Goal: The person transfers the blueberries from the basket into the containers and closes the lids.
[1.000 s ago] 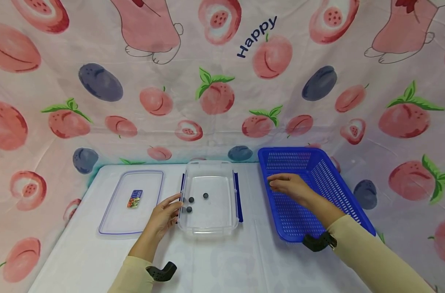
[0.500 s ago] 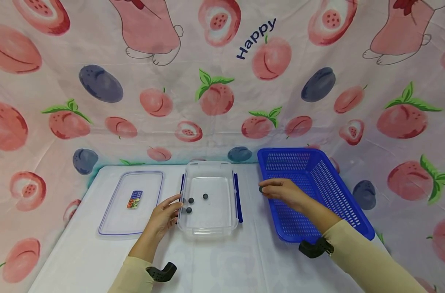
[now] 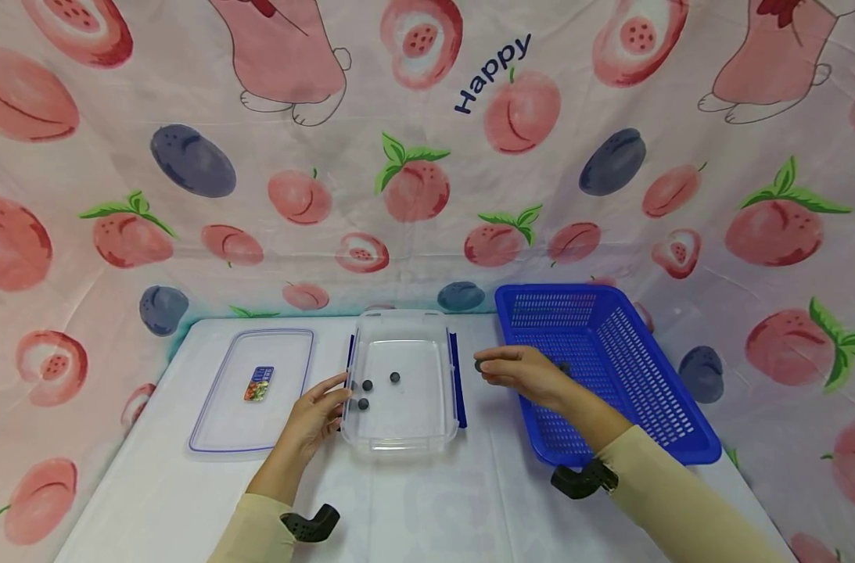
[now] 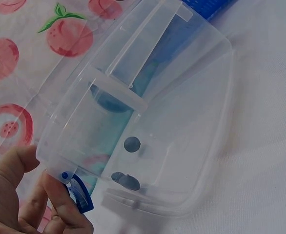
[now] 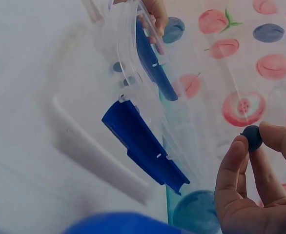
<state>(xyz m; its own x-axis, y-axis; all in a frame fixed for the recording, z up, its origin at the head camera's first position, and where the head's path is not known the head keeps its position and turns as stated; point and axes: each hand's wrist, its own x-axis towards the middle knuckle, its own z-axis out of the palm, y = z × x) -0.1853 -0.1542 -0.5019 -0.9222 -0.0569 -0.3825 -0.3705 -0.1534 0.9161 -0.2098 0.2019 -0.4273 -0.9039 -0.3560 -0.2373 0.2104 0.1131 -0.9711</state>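
Both forearms (image 3: 268,473) slant inward over the tabletop (image 3: 434,508). The left hand (image 3: 316,410), nearer the left edge, has its fingers (image 4: 60,197) bent; the right hand (image 3: 524,375), nearer the right edge, pinches with its fingertips (image 5: 236,153).

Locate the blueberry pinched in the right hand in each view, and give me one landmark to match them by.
Head: the blueberry is right of centre, at the fingertips of the right hand.
Left wrist: not in it; the three dark berries there lie in the container.
Right wrist: right of centre, a little below mid-height.
Shared landmark: the clear plastic container, in all three views.
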